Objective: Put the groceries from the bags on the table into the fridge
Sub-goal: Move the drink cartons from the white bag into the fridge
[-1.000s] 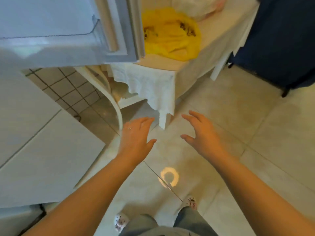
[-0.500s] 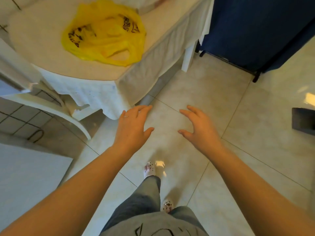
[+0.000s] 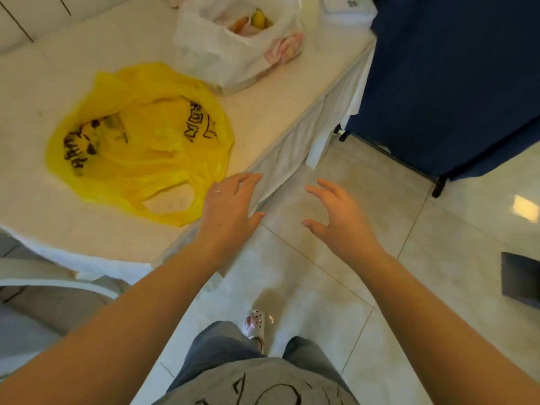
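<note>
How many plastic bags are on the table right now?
2: a flat yellow plastic bag near the table's front edge, and a white plastic bag holding groceries farther back. Others may lie out of frame.

Floor: glossy beige tiles with thin grout lines, covers centre to 5 o'clock. Bright light reflection on tile at 3 o'clock. Table with white cloth fills 9 to 12 o'clock, white leg near centre. Dark blue fabric panel on a black frame at 1-2 o'clock. White curved chair back at 8 o'clock. Dark flat object at 4 o'clock, unclear what.
</note>
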The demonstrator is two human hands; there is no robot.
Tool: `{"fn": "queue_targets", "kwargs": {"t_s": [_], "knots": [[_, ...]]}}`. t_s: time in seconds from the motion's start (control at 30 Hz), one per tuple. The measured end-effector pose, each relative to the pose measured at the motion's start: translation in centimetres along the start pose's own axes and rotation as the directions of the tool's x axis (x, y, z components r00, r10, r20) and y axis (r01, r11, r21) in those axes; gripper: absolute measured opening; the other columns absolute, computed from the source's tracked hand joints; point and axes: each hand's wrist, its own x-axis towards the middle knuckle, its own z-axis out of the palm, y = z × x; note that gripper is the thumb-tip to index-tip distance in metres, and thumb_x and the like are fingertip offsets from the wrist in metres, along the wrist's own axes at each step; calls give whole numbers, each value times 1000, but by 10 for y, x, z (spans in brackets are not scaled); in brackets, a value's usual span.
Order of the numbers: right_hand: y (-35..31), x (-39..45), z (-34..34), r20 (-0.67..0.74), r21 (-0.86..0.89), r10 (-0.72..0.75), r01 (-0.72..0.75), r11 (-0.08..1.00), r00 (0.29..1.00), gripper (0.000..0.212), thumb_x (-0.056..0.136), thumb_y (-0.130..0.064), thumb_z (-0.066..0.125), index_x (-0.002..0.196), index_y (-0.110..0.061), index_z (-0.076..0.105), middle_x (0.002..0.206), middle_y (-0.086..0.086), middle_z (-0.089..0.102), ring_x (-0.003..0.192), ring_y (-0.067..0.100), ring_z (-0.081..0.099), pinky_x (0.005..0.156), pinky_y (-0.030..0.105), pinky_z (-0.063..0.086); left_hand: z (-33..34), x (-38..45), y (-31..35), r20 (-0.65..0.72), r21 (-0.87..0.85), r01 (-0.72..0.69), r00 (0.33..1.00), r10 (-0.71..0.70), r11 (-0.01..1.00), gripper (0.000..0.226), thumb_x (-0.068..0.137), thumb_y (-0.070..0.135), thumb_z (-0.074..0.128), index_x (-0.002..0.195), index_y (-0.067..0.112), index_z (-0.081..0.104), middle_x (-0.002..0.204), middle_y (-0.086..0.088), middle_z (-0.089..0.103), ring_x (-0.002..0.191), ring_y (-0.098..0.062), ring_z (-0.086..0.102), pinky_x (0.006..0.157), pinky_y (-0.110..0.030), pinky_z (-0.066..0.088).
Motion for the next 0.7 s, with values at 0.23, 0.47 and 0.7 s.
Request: {"fn": "queue_targets", "kwargs": {"t_s": [0.23,0.47,0.7], "knots": [[39,131,-37,-17,29,-90,91,995,996,59,86,-27,65,139,-26,40,151,-5,27,138,14,23,105,23,24,10,126,-8,-19,41,63,998,-63,997,69,78,33,71,139,20,40,139,-5,46,129,-24,40,105,-47,34],[97,287,-82,26,87,-272,269,959,962,59,83,-25,69,136,-28,44,150,-6,29,136,15,29,102,28,34,30,256,2,-110,59,247,965,-240,967,69,77,33,72,138,20,43,139,-6,47,127,-27,42,105,-46,34],[114,431,-119,109,90,-466,458,885,878,62,80,-25,72,136,-24,46,146,-3,36,134,16,31,108,32,32,26,352,8,-226,83,448,879,-421,890,68,77,36,72,137,21,43,137,-4,48,126,-26,44,104,-48,37]]}}
